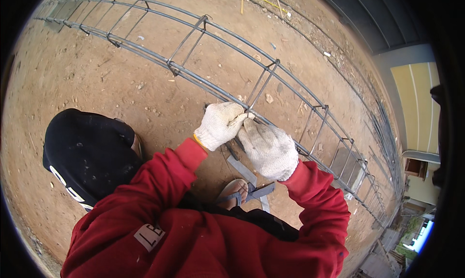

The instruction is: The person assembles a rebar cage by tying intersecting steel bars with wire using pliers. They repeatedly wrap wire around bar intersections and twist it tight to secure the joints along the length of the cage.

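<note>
A long cage of steel reinforcing bars [208, 81] crosses in front of me from the far left to the lower right, with square stirrups [264, 81] spaced along it. Both hands wear white knit gloves and meet at the cage's near side, where a stirrup crosses the long bars. My left hand [220, 125] is closed, thumb and fingers pinched at that crossing. Against it, my right hand [271, 151] is closed too, its fingertips pressed together beside the left thumb. Whatever lies between the fingertips is too small and hidden to name.
One concrete block [345, 162] lies under the cage's right part, another slab [62, 10] under its far left end. Loose bars [385, 137] lie along the right by a building [416, 103]. Grey strips [242, 170] lie near my sandalled foot [232, 193] on bare earth.
</note>
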